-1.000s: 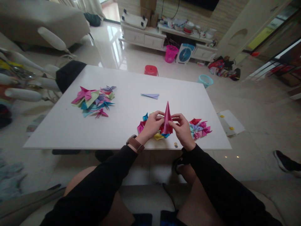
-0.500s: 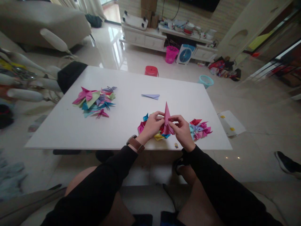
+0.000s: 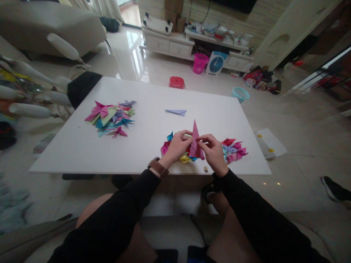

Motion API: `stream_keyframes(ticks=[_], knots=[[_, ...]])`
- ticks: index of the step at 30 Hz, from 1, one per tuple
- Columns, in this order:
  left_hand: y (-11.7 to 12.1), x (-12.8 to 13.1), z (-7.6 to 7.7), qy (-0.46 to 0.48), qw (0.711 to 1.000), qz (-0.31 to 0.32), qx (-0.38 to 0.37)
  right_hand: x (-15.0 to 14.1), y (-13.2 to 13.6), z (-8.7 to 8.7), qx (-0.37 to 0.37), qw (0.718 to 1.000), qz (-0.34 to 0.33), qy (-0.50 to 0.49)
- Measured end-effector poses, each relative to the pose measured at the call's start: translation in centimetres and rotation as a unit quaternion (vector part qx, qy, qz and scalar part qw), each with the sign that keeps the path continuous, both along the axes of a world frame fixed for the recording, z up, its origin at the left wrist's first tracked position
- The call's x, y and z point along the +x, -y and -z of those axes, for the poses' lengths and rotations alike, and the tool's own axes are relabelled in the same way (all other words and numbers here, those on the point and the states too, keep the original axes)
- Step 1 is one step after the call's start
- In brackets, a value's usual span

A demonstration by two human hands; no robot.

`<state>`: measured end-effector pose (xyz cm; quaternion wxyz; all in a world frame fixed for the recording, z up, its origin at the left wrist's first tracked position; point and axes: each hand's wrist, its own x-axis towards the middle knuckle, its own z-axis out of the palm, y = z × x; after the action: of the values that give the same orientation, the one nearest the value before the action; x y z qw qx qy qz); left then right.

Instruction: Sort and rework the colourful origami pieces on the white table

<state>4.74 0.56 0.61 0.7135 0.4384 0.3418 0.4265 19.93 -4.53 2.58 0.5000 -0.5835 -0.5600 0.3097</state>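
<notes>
A pink folded paper plane point(image 3: 195, 146), its narrow tip pointing away from me, is held between both hands above the near part of the white table point(image 3: 142, 146). My left hand point(image 3: 179, 144) pinches its left side, a brown-strapped watch on the wrist. On its right side my right hand point(image 3: 212, 149) grips it with thumb and fingertips. Under and behind the hands lies a pile of colourful folded papers point(image 3: 185, 159), partly hidden. Just right of my right hand is another folded-paper heap point(image 3: 233, 149). Farther off lies a pale purple paper plane point(image 3: 177, 112).
A larger heap of origami point(image 3: 109, 118) is on the table's left side. A small sticker point(image 3: 205, 169) sits by the near edge. Beyond the table stand a red stool point(image 3: 177, 82), a light-blue basket point(image 3: 240, 94) and a pink basket point(image 3: 200, 63).
The pink paper has turned between my fingers, so more of its broad face shows, and its wide end sits slightly lower. My hands have hardly moved.
</notes>
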Motion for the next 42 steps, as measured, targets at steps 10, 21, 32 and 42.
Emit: stream_keyframes(ticks=[10,21,32,42], knots=[[0.0,-0.2,-0.4,-0.003,1.0,-0.003,-0.016,0.0,-0.1,-0.1,0.002,1.0,-0.004,-0.012],[-0.2,-0.3,-1.1,0.032,0.997,-0.003,-0.074,0.2,0.0,-0.4,0.006,1.0,-0.003,0.026],[0.0,-0.6,-1.4,-0.057,0.998,0.015,-0.01,0.3,-0.4,0.2,-0.015,0.998,0.045,-0.039],[0.2,-0.3,-0.6,0.008,0.996,0.083,-0.041,0.6,-1.0,0.5,-0.041,0.982,0.052,-0.179]])
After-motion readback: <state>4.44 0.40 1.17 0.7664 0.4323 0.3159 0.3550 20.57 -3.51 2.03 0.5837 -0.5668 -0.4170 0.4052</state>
